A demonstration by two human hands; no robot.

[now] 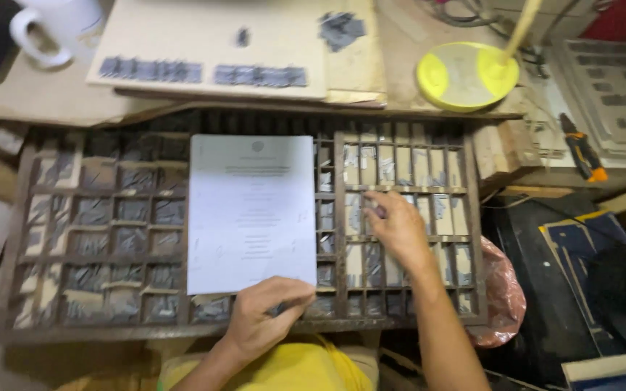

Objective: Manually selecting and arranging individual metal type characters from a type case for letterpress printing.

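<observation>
Right hand [400, 226] pinches a small metal sort in the right-centre compartments of the type case [182, 329]; left hand [266, 313], curled, pins the printed sheet [251, 213] lower centre; best lift each sort straight up.

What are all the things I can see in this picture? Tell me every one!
wooden tray: one, dark brown, many little compartments, middle of the view
metal pieces: too many to count, grey, in the tray's compartments
sheet of paper: one, white with print, lying on the tray
board: one, pale, above the tray, with rows of grey pieces on it
mug: one, white, top left
lamp base: one, yellow, round, top right
tool: one, black and orange, far right
plastic bag: one, pinkish, right of the tray
left hand: at the paper's bottom edge, fingers pinched; what it holds is hidden
right hand: reaching into a right-side compartment
</observation>
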